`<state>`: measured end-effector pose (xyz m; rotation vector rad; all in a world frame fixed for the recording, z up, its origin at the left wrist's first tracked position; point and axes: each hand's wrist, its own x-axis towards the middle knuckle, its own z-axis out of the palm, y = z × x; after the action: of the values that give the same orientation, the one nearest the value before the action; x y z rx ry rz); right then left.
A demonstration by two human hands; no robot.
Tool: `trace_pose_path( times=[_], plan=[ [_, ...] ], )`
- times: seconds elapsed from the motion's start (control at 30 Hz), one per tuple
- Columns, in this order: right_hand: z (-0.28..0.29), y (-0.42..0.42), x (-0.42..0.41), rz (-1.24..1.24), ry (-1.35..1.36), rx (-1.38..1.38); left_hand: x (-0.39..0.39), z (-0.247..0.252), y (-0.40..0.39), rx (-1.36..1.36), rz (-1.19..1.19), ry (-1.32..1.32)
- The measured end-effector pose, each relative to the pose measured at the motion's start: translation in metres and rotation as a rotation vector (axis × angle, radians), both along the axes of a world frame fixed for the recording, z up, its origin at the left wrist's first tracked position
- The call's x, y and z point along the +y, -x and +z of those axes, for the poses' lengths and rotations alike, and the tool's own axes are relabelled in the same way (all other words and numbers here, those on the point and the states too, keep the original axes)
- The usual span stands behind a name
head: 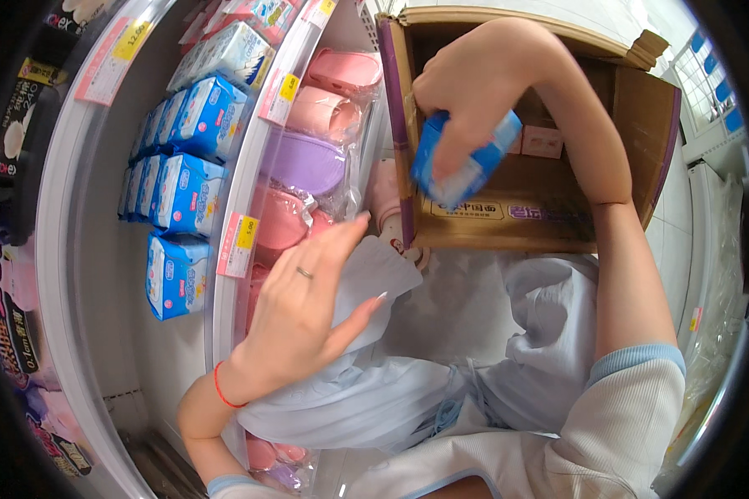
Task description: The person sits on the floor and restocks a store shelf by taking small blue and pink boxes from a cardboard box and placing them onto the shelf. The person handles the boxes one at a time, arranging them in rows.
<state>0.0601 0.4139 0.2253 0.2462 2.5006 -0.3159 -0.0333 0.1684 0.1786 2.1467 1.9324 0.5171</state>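
My right hand [484, 81] grips a blue plastic-wrapped pack [459, 171] from above, slightly blurred, over the near left part of an open cardboard box [537, 187]. At the box's bottom lies a small pink box [542, 142], partly hidden by my forearm. My left hand [296, 305], with a ring and a red cord bracelet, is empty, its thumb apart from the fingers. It hovers by the shelf front, near the wrapped slippers. Similar blue packs [190, 193] stand in stacked rows on the shelf to the left, with a single one [178, 274] at the near end.
Price tags [237, 243] line the shelf edge. Below it sit wrapped pink and purple slippers [306, 162]. White packs [225, 56] stand farther along the shelf. My knees are beside the box, on a tiled floor [668, 212]. Another shelf unit [711, 249] rises at right.
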Motion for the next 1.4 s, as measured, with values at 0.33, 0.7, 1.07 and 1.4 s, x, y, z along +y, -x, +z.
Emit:
trace_pose_path(
  times=[0.33, 0.7, 1.07, 1.4],
  plan=[
    [-0.012, 0.011, -0.009, -0.04, 0.933, 0.212, 0.003, -0.003, 0.009, -0.466, 0.184, -0.231],
    [-0.015, 0.024, -0.03, -0.031, 0.955, 0.221, 0.004, 0.008, 0.021, -0.227, 0.144, -0.396],
    [-0.023, 0.039, -0.021, 0.148, -0.123, 1.527, -0.008, 0.05, 0.044, 0.25, -0.043, -0.663],
    [-0.052, 0.053, 0.002, -0.057, -0.214, 1.413, -0.009, 0.065, 0.09, 0.507, 0.072, -0.761]
  ],
)
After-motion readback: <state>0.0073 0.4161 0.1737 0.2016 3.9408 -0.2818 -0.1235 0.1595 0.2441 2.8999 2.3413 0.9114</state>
